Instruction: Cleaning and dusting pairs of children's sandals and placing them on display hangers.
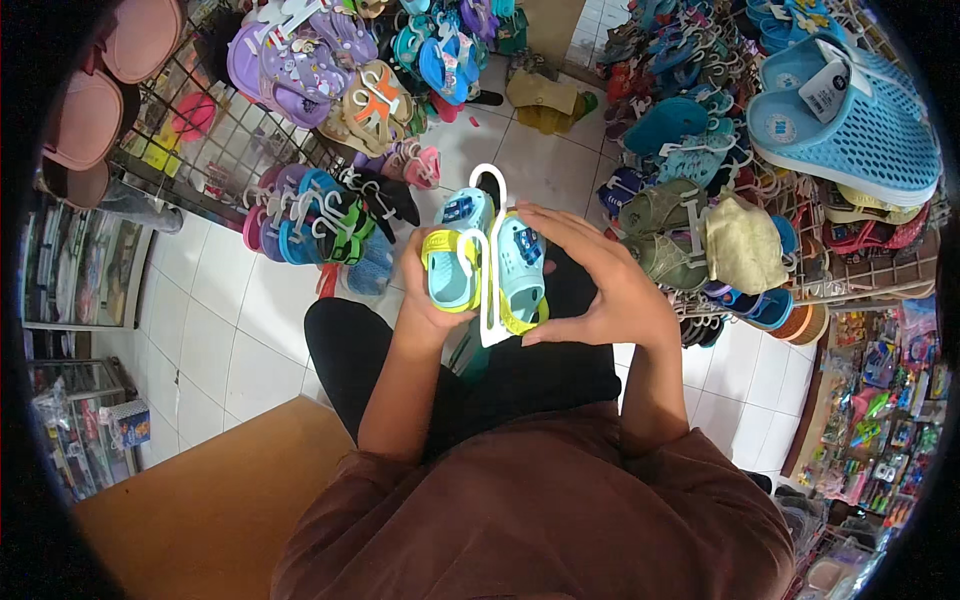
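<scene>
A pair of small light-blue clogs with yellow straps and soles hangs on a white plastic shoe hanger before my chest. My left hand grips the left clog from its outer side; its yellow strap lies forward across the upper. Around the right clog my right hand curves, index fingertip by the toe and thumb at the heel. Dark-blue charms sit on both uppers. The hanger's two hooks rise between the clogs. Most of my left fingers are hidden behind the left clog.
Wire racks of hanging sandals stand ahead on both sides, including purple clogs and large blue perforated clogs. A brown wooden surface lies at lower left. Packaged small goods line the right. White floor tiles show between.
</scene>
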Demonstrator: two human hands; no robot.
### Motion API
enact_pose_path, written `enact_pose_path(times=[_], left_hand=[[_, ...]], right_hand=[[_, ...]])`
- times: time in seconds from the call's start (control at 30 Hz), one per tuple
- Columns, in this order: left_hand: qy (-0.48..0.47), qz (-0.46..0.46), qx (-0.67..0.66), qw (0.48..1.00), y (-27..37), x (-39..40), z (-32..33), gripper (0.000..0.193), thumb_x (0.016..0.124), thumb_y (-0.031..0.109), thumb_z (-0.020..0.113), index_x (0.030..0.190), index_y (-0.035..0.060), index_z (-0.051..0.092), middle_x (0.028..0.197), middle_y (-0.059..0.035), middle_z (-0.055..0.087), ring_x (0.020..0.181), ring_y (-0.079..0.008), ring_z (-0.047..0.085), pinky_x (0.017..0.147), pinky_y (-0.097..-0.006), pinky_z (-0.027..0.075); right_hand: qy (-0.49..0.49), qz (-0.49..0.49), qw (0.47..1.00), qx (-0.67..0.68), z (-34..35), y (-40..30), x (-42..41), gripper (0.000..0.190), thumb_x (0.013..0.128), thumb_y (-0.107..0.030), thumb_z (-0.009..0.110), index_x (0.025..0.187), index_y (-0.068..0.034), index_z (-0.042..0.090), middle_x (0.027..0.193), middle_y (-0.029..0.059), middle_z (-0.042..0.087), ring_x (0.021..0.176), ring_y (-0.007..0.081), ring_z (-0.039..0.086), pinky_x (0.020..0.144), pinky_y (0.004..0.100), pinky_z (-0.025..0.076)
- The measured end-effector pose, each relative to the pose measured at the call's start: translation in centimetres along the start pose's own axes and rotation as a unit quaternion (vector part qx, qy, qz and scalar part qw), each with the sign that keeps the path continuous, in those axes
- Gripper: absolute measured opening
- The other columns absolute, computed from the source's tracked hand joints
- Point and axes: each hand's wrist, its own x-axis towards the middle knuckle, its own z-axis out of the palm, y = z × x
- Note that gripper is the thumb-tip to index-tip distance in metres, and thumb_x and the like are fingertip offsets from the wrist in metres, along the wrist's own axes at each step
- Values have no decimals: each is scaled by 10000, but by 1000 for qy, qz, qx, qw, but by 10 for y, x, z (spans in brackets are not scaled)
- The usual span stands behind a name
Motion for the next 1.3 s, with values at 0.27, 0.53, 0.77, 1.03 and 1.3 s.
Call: enact_pose_path(times=[0.27,0.53,0.77,1.03,1.3], left_hand=[[-24,-27,41,999,-8,3,8,706,902,561,395,1346,40,569,1326,-222,601,1177,-456,593,1013,-639,443],[103,89,90,987,-10,3,5,702,926,595,358,1323,59,578,1273,-174,631,1143,-399,613,1007,-581,470],[129,341,155,918,2,12,38,718,927,601,342,1390,85,533,1402,-158,547,1281,-364,528,1067,-546,431],[24,325,247,912,-1,2,40,711,902,480,492,1460,43,439,1435,-147,513,1331,-316,493,1134,-471,366],[23,262,312,913,-22,4,19,880,773,427,618,1517,42,346,1470,-185,469,1333,-374,487,1118,-509,399]], right_hand=[[41,-21,999,6,-2,14,-1,705,738,-173,858,1364,-13,578,1311,187,647,1218,357,617,1026,416,479],[256,42,966,1,13,2,15,474,771,-143,821,1201,-7,673,1113,164,711,1016,332,667,916,391,507],[226,8,972,-61,40,-31,30,335,766,-140,799,1086,-56,751,968,143,701,875,297,627,766,362,505],[171,-23,982,-69,58,-17,37,343,786,-104,773,1128,-128,775,994,143,703,838,286,604,735,379,512],[140,48,989,4,33,-23,0,292,749,-159,859,1032,-106,804,944,125,690,768,256,603,687,346,486]])
